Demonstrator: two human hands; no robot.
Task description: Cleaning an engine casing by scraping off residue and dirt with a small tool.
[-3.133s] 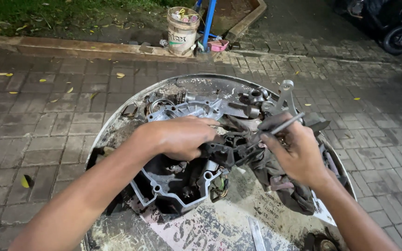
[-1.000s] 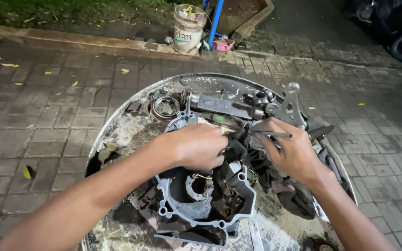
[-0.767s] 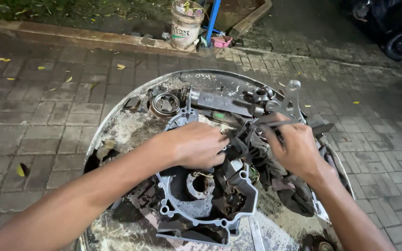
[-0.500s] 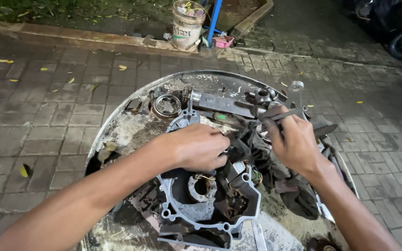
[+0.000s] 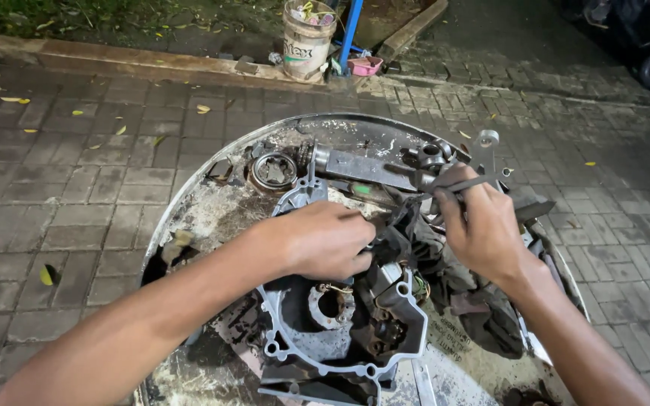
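On the round metal tray (image 5: 212,203), left hand (image 5: 325,242) clamps down on the grey engine casing (image 5: 340,331), fingers curled over its top edge. Right hand (image 5: 483,225) pinches a thin metal tool (image 5: 464,184). Since a second ago the right hand has lifted slightly and the tool tilted flatter; casing unmoved. Casing's long axis runs toward the camera, open face up. Tool points left, toward the casing's far end.

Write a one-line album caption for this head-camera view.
Left hand steadies a grey metal engine casing on a grimy round metal tray while the right hand grips a thin metal tool.
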